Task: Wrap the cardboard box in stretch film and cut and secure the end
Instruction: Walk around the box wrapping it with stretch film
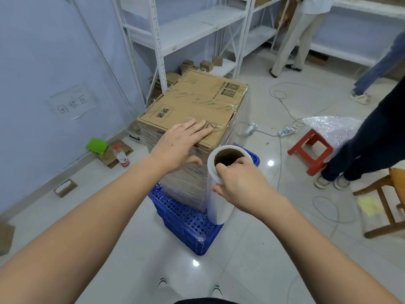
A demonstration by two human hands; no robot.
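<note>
Box: the cardboard box [192, 102] stands upright on 1 blue crate [186, 218] on the floor, filling most of the crate's top; its sides already carry shiny film, its lid is bare.
Film: a clear sheet [240, 119] runs from the box's right near corner down to the stretch film roll [219, 185], which is upright just beside that corner.
Left hand: your left hand [179, 143] lies flat on the lid's near edge, fingers straight, steadying.
Right hand: your right hand [237, 183] grips the roll's top rim, fingers hooked into the core.
Risk, tipping: the box is tall on a small crate; a hard pull could rock it if you lift that palm.
Risk, slack: loosen tension and the sheet may sag or bunch.
Risk, underfoot: the white cable [282, 102] and red stool [311, 150] lie to the right, where you may circle.
</note>
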